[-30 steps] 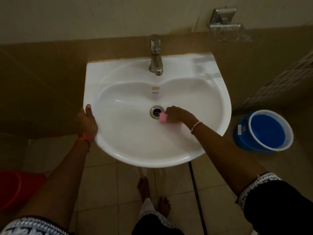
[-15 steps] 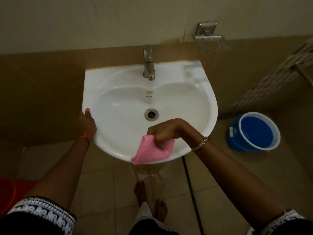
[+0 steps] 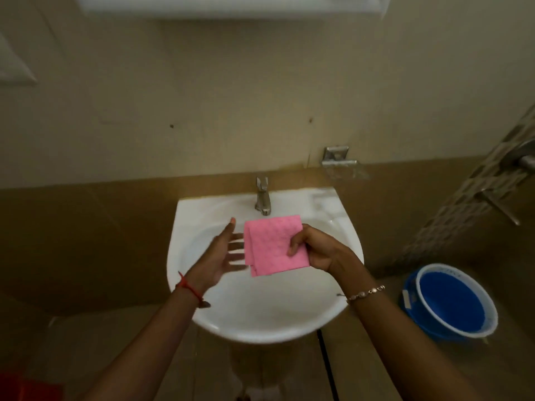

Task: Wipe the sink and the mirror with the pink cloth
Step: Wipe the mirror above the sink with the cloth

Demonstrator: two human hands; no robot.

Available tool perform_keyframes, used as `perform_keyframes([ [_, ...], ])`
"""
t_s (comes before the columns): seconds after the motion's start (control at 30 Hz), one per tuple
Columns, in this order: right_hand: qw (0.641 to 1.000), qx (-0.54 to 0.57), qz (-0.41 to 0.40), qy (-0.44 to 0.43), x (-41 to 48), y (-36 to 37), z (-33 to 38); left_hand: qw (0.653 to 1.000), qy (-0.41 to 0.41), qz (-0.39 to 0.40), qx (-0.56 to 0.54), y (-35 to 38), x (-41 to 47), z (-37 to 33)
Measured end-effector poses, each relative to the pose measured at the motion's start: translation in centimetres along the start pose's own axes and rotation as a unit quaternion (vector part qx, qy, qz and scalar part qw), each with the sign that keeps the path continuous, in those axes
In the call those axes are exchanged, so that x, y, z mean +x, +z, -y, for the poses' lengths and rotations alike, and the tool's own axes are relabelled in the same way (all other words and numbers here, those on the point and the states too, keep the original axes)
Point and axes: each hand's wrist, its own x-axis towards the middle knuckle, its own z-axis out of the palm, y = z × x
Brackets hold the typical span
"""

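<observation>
A white wall sink (image 3: 202, 314) with a steel tap (image 3: 263, 198) hangs below me. The pink cloth (image 3: 272, 244) is folded flat and held up over the basin. My right hand (image 3: 321, 250) grips its right edge, thumb on top. My left hand (image 3: 223, 256) is open, fingers spread, just left of the cloth and slightly blurred; I cannot tell if its fingertips touch the cloth. A pale strip at the top edge (image 3: 231, 4) may be the bottom of the mirror or a shelf.
A blue bucket with a white rim (image 3: 451, 302) stands on the floor at the right. A metal soap holder (image 3: 340, 166) is fixed to the wall right of the tap. Something red (image 3: 17, 386) sits at the bottom left. Wall taps (image 3: 521, 163) stick out at the far right.
My right hand lifted the cloth from the basin and now holds it flat above the sink. My left hand left the sink's rim and opened beside the cloth. My view tilted upward.
</observation>
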Motion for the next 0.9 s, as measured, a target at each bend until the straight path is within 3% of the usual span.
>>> perform_keyframes([
  [0.07,1.0,0.005,-0.009,-0.022,-0.5,0.9,2.2,0.996,-0.003,0.077,-0.036,1.0,-1.4,-2.3],
  [0.17,0.997,0.006,-0.006,-0.081,-1.6,2.4,5.7,0.986,0.089,0.124,-0.065,1.9,-3.6,-6.0],
  [0.37,0.972,-0.009,-0.074,-0.224,-2.9,5.3,11.8,0.967,0.245,0.062,-0.016,2.5,-6.4,-12.5],
  [0.47,0.922,-0.096,-0.163,-0.337,-3.6,6.9,13.5,0.952,0.302,0.048,-0.015,2.5,-7.9,-15.5],
  [0.53,0.843,-0.213,-0.217,-0.443,-4.4,8.1,14.8,0.937,0.346,0.042,-0.002,2.3,-9.2,-17.8],
  [0.63,0.674,-0.411,-0.248,-0.562,-5.3,9.3,16.5,0.912,0.407,0.046,0.02,1.8,-11.6,-21.2],
  [0.77,0.459,-0.59,-0.298,-0.593,-5.7,10.8,20.0,0.878,0.473,0.069,0.04,1.5,-14.7,-25.5],
  [0.83,0.341,-0.636,-0.353,-0.595,-5.9,11.7,22.2,0.863,0.497,0.077,0.038,1.6,-15.9,-27.5],
  [0.9,0.254,-0.643,-0.386,-0.61,-6.2,12.7,24.6,0.848,0.522,0.074,0.046,1.9,-17.1,-29.4],
])
